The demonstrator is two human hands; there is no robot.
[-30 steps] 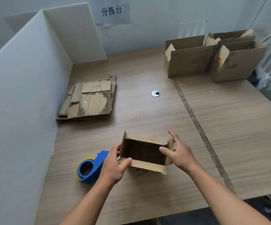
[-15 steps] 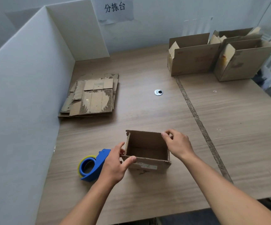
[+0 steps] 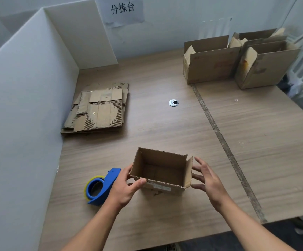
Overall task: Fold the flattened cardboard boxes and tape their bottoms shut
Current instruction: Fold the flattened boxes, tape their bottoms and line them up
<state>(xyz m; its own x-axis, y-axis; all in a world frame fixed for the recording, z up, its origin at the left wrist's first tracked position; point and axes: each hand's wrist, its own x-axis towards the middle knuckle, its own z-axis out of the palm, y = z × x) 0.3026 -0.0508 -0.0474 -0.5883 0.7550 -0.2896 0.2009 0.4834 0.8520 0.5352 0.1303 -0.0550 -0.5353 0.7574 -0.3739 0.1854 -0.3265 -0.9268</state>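
Observation:
A small cardboard box (image 3: 160, 172) stands upright on the wooden table (image 3: 165, 127) in front of me, its open top facing up. My left hand (image 3: 124, 187) grips the box's near-left corner, thumb on the front rim. My right hand (image 3: 207, 180) hovers just right of the box with fingers spread, beside a side flap that sticks up, and holds nothing. A blue tape dispenser (image 3: 100, 187) with a yellowish roll lies left of my left hand. A stack of flattened boxes (image 3: 100, 107) lies at the left, by the white partition.
A white partition (image 3: 25, 105) walls the table's left side and back-left corner. Folded open boxes (image 3: 208, 64) stand at the back right, another (image 3: 266, 66) beside them. A round metal grommet (image 3: 173, 102) sits mid-table. A dark seam (image 3: 225, 147) runs front to back on the right.
The box has been turned from lying on its side to standing upright with its opening up. My right hand has let go of the rim and opened beside the box.

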